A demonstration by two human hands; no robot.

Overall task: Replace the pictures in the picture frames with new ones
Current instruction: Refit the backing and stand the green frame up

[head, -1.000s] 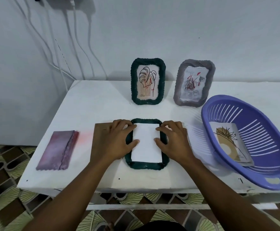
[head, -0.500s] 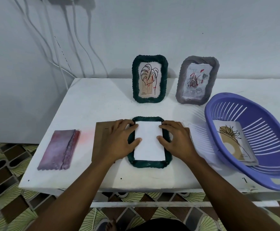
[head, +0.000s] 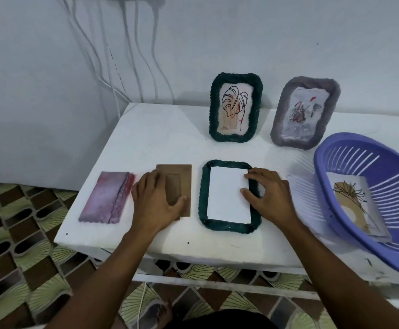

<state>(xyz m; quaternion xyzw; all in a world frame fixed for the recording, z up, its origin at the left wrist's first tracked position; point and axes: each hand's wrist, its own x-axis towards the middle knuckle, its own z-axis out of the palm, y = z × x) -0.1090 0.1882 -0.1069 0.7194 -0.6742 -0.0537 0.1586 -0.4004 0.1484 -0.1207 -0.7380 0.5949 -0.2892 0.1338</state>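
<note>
My left hand (head: 157,200) has left the flat green frame (head: 203,198) and now lies palm-down, fingers loosely spread, on the brown backing board (head: 184,176) beside it. My right hand (head: 269,198) presses bent fingertips on the white sheet (head: 227,193) inside that frame, near the table (head: 160,143) front. A pink frame (head: 106,198) lies left, two standing frames behind (head: 235,108), and a purple basket (head: 317,162) right.

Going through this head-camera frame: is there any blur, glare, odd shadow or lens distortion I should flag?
Head view: the wide-angle lens bows the edges of the white table. The light is soft and even, with only a slatted shadow on the table beside the purple plastic basket. The picture inside the upright grey picture frame looks hazy, and its detail is unreadable.
</note>
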